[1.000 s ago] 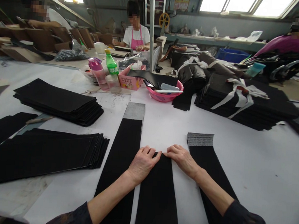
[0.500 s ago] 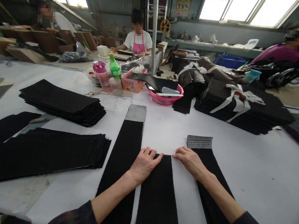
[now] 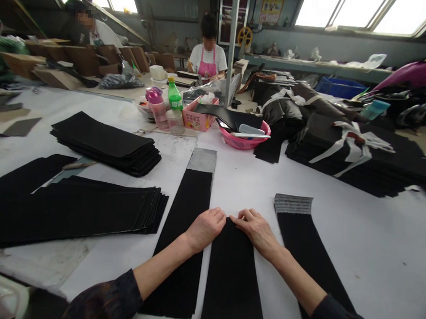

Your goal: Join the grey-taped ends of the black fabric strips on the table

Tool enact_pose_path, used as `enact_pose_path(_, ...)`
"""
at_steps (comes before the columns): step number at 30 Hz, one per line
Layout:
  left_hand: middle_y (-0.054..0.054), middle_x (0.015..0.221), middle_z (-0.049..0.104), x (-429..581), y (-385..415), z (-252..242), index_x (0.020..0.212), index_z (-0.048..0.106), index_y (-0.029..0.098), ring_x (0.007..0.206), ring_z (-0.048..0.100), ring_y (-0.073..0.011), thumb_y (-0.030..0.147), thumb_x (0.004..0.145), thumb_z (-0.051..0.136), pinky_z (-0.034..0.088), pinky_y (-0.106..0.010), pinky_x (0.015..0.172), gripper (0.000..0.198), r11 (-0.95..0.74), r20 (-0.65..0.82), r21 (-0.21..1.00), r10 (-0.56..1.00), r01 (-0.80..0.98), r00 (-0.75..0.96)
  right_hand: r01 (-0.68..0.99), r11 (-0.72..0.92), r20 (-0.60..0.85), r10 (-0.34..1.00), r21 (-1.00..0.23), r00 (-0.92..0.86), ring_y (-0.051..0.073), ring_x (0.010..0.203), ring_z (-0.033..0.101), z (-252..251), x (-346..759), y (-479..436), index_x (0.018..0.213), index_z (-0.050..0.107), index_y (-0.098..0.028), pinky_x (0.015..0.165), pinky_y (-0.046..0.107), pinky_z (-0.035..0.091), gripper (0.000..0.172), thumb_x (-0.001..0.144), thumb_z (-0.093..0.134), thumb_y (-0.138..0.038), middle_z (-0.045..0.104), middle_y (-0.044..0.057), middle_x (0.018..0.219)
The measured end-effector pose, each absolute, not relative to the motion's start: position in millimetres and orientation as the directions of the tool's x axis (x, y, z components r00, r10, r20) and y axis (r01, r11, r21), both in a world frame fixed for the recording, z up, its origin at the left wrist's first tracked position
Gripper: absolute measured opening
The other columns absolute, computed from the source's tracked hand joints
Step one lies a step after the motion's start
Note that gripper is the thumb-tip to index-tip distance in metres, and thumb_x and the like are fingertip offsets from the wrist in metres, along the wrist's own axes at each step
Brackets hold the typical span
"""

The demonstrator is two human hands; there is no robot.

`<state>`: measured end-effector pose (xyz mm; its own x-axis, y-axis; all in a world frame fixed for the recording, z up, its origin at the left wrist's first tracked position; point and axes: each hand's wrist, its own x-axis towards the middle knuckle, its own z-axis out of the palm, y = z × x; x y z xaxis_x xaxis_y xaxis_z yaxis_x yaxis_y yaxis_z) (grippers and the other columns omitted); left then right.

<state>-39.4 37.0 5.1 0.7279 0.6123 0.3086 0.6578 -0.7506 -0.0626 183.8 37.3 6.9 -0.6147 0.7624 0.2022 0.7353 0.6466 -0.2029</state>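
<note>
In front of me a black strip (image 3: 232,277) of sheet material lies lengthwise on the white table. My left hand (image 3: 207,228) is closed at the left corner of its far edge, fingertips pinched together. Close beside it, my right hand (image 3: 257,230) has its fingertips drawn together on the same edge; the thumbs are mostly hidden. A second black strip (image 3: 187,235) with a grey far end lies to the left, partly under my left forearm. To the right, another black strip (image 3: 312,254) has a grey, striped end that curls up slightly.
Stacks of black pieces (image 3: 105,140) lie at left. Beyond are a pink basin (image 3: 245,141) with tools, a pink box (image 3: 197,121), a green bottle (image 3: 174,96) and a metal post (image 3: 232,49). A tied black stack (image 3: 362,165) stands at right. Several people work farther back.
My right hand has moved left onto the strip's far edge, close to my left hand. My left fingers have drawn together. The view has shifted a little to the left.
</note>
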Motion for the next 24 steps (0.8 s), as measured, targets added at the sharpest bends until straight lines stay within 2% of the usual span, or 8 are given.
enact_pose_path(7, -0.011, 0.104, 0.062, -47.0, 35.6, 8.4, 0.107, 0.056, 0.011, 0.106, 0.058, -0.0216, 0.005, 0.09, 0.042, 0.05, -0.036, 0.087, 0.022, -0.746, 0.329, -0.095, 0.601, 0.659, 0.728, 0.735, 0.663, 0.177, 0.747, -0.142, -0.641, 0.02, 0.088, 0.05, 19.3, 178.8, 35.2, 0.132, 0.051, -0.037, 0.078, 0.032, 0.047, 0.049, 0.091, 0.058, -0.01, 0.053, 0.004, 0.1)
enact_pose_path(11, -0.01, 0.101, 0.06, -46.0, 33.9, 10.8, 0.103, 0.056, 0.012, 0.1, 0.058, -0.0216, 0.007, 0.09, 0.044, 0.05, -0.036, 0.085, 0.019, -0.699, 0.28, -0.061, 0.674, 0.713, 0.684, 0.726, 0.676, 0.181, 0.735, -0.124, -0.654, 0.02, 0.085, 0.05, 19.5, 179.2, 37.2, 0.131, 0.053, -0.038, 0.078, 0.032, 0.046, 0.05, 0.091, 0.055, -0.008, 0.052, 0.004, 0.098)
enact_pose_path(16, -0.008, 0.096, 0.059, -43.7, 34.0, 12.6, 0.111, 0.054, 0.013, 0.094, 0.058, -0.021, 0.008, 0.091, 0.043, 0.051, -0.035, 0.082, 0.024, -0.675, 0.232, -0.044, 0.71, 0.736, 0.665, 0.731, 0.669, 0.16, 0.743, -0.134, -0.65, 0.02, 0.085, 0.049, 18.4, 180.1, 39.1, 0.131, 0.052, -0.038, 0.076, 0.031, 0.045, 0.051, 0.09, 0.059, -0.008, 0.052, 0.004, 0.098)
enact_pose_path(20, -0.01, 0.099, 0.059, -44.5, 33.2, 14.3, 0.111, 0.055, 0.011, 0.097, 0.057, -0.0219, 0.006, 0.09, 0.042, 0.049, -0.036, 0.084, 0.026, -0.711, 0.202, -0.13, 0.663, 0.691, 0.721, 0.733, 0.664, 0.172, 0.747, -0.148, -0.642, 0.02, 0.086, 0.05, 15.6, 180.8, 40.5, 0.131, 0.052, -0.04, 0.076, 0.031, 0.045, 0.049, 0.09, 0.061, -0.012, 0.052, 0.003, 0.096)
enact_pose_path(24, -0.015, 0.112, 0.059, -44.7, 28.8, 15.3, 0.116, 0.055, 0.007, 0.109, 0.054, -0.0254, 0.005, 0.09, 0.04, 0.045, -0.041, 0.094, 0.03, -0.721, 0.199, -0.262, 0.61, 0.641, 0.767, 0.733, 0.667, 0.157, 0.744, -0.132, -0.649, 0.019, 0.086, 0.05, 16.1, 180.8, 40.3, 0.129, 0.054, -0.038, 0.076, 0.031, 0.044, 0.049, 0.09, 0.061, -0.01, 0.053, 0.003, 0.098)
